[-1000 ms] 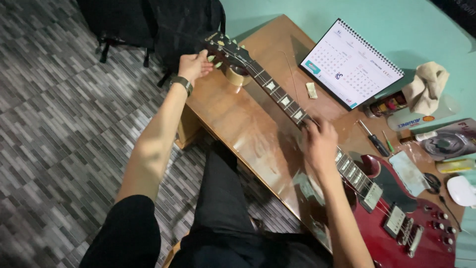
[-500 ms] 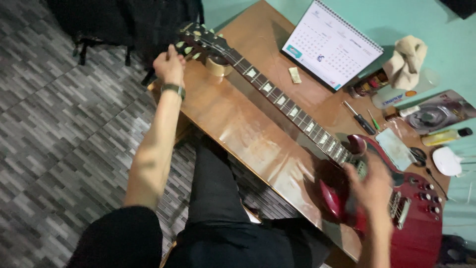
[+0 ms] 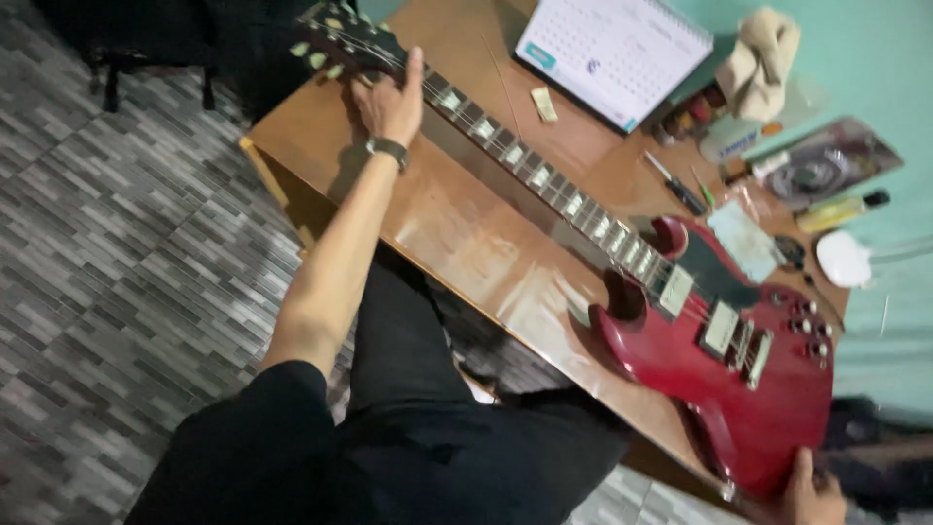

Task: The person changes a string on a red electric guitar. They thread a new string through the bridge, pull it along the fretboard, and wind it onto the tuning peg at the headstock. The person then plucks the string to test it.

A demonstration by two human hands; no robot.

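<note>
Left hand, wristwatch on the wrist, lies on the guitar neck just below the headstock. Thumb and fingers wrap the neck near its far end; grip closed on it. The arm runs up from a black sleeve at the lower left.

Red electric guitar lies flat and diagonal across the brown counter: headstock at upper left, jutting past the counter's far corner, and body at lower right, overhanging the near edge. It spans the whole gap between the two hands, one at each end.

Past the neck, toward the wall: a desk calendar standing tilted, a small pale block near it, and a crumpled beige cloth. Just beside the upper horn of the body lie a screwdriver and a pale square of paper. Further right sit a clear packet with coiled strings, a yellow tube and a white round object.

Right hand, low at the frame's bottom right corner, fingers bearing against the bottom end of the guitar body. Only partly in frame; cannot tell whether it is closed round the edge or simply pressed to it.
</note>
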